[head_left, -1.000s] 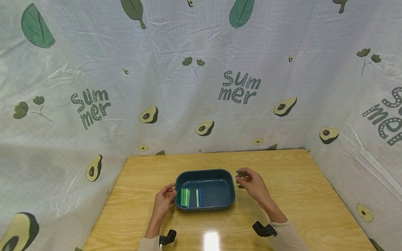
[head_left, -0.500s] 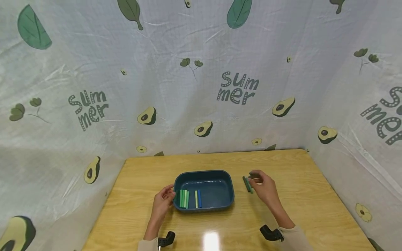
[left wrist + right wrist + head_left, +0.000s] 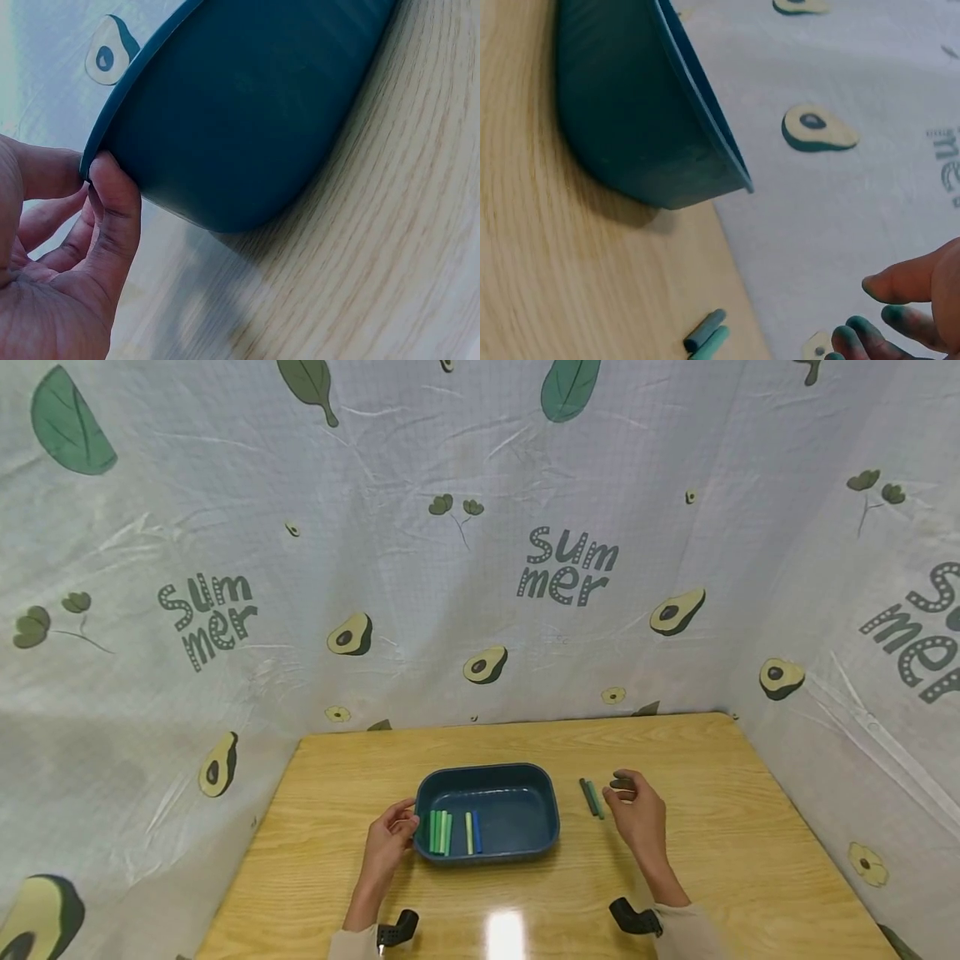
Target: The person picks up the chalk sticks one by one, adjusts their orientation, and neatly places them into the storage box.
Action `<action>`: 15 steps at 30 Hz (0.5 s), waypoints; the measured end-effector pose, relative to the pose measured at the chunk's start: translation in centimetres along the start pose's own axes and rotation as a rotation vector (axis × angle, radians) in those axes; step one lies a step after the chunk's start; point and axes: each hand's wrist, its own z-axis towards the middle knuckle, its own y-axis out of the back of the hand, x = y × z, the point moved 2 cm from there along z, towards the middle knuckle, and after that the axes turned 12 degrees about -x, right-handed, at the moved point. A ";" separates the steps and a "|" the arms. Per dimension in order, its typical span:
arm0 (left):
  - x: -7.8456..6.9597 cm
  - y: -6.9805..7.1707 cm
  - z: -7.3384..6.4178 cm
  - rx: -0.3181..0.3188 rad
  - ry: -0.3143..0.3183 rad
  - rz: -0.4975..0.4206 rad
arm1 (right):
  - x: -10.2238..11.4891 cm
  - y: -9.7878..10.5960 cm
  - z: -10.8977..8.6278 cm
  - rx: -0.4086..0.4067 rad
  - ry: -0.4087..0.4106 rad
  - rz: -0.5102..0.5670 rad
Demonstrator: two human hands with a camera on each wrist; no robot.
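Note:
My left hand [image 3: 390,837] pinches the left rim of a dark blue plastic bin [image 3: 491,858]; the left wrist view shows thumb and finger on the bin's rim [image 3: 112,97]. Inside the bin, several green chalk sticks [image 3: 440,832] lie side by side at the left. Right of them lie a pale yellow-green stick [image 3: 469,833] and a blue stick [image 3: 477,832]. On the table beyond the bin's right side lie a dark green stick [image 3: 588,797] and a lighter green stick [image 3: 596,800]. My right hand [image 3: 636,810] hovers just right of them, empty, its fingertips stained green.
A wooden table [image 3: 720,827] carries everything. Behind it and at both sides hangs a white sheet [image 3: 420,677] printed with avocados and leaves. Black wrist cameras sit on both forearms, the right one [image 3: 633,917] above the table.
My right hand has moved right, away from the bin, and the two green sticks on the table have come into view beside it. My left hand stays on the rim.

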 end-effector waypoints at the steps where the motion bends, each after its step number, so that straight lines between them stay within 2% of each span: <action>1: 0.0 0.0 0.0 -0.001 -0.002 -0.001 | -0.1 -0.1 0.0 -0.015 -0.008 -0.004; 9: -0.2 -0.1 -0.2 -0.007 0.009 0.000 | -1.3 -1.0 -0.2 -0.055 -0.092 -0.009; 15: -0.2 0.0 -0.3 -0.011 0.012 0.010 | -2.4 -2.3 -0.4 -0.123 -0.120 0.009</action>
